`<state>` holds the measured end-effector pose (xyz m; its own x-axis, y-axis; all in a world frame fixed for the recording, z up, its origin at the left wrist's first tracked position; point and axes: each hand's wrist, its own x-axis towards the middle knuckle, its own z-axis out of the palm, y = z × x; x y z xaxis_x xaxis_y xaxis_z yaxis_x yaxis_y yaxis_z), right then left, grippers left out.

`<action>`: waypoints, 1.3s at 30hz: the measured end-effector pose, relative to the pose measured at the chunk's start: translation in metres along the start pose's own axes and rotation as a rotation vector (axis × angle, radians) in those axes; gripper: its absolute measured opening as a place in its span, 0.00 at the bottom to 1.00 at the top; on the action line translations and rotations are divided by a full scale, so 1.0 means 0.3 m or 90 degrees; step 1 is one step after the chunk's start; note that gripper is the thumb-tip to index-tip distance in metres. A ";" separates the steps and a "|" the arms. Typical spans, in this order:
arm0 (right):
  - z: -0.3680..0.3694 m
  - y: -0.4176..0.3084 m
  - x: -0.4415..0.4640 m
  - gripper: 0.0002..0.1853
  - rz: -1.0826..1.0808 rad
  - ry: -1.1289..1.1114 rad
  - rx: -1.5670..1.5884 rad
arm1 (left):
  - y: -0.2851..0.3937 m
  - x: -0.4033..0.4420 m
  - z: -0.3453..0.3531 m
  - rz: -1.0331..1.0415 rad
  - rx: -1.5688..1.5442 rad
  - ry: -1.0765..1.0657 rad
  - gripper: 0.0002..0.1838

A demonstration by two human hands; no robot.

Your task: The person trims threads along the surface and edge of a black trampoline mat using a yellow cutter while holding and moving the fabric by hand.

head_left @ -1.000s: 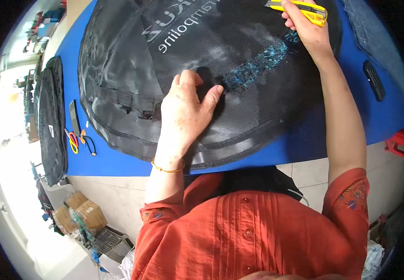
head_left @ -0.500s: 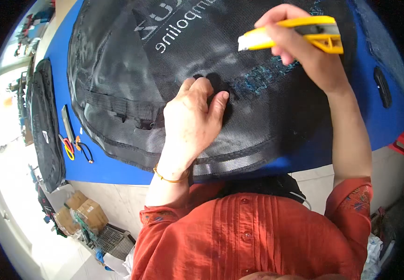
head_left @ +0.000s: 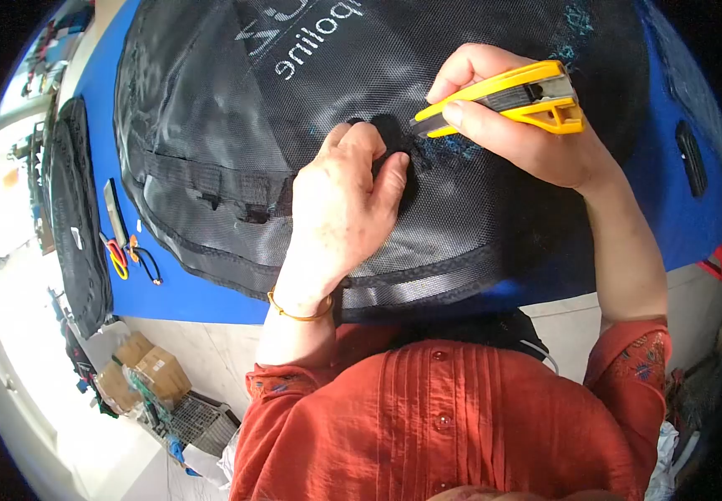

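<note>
A large black mesh sheet [head_left: 453,209] with white lettering ending in "poline" is spread across the table. On its middle my left hand [head_left: 343,196] is closed, its curled fingers and thumb gripping a dark fold of the mesh. Just right of it, my right hand [head_left: 520,125] is closed around a yellow box cutter [head_left: 503,96]. The cutter's tip points left, close to the gathered fold; whether it touches the mesh I cannot tell. Loose blue threads [head_left: 449,150] lie under the cutter, and more lie at the upper right.
The blue table [head_left: 186,299] shows around the mesh. On its left are scissors [head_left: 117,257], a flat metal strip [head_left: 114,213] and a long folded black bundle [head_left: 81,225]. A small black object [head_left: 691,159] lies at the right. Cardboard boxes [head_left: 161,371] stand on the floor, lower left.
My right hand has brought the box cutter down and left, close to the fold. My left hand keeps its grip. The blue threads beneath the cutter are now partly covered.
</note>
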<state>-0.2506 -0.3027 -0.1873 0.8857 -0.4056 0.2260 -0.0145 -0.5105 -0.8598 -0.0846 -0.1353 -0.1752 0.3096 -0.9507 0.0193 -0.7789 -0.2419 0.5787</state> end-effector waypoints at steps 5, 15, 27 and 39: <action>0.006 0.007 0.001 0.07 -0.031 0.010 -0.027 | -0.003 0.000 -0.001 0.006 0.003 0.007 0.11; -0.001 -0.018 -0.006 0.06 0.008 0.000 0.024 | -0.004 0.001 0.000 0.002 0.014 0.000 0.11; 0.001 -0.040 -0.020 0.06 0.002 0.007 0.042 | 0.001 0.001 -0.003 -0.020 0.011 -0.012 0.11; -0.015 -0.023 -0.020 0.05 -0.010 -0.018 0.048 | 0.005 -0.003 0.000 0.004 0.018 0.010 0.13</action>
<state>-0.2581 -0.3002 -0.1806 0.8984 -0.3756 0.2278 0.0343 -0.4572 -0.8887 -0.0862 -0.1348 -0.1743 0.3125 -0.9492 0.0361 -0.7957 -0.2408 0.5557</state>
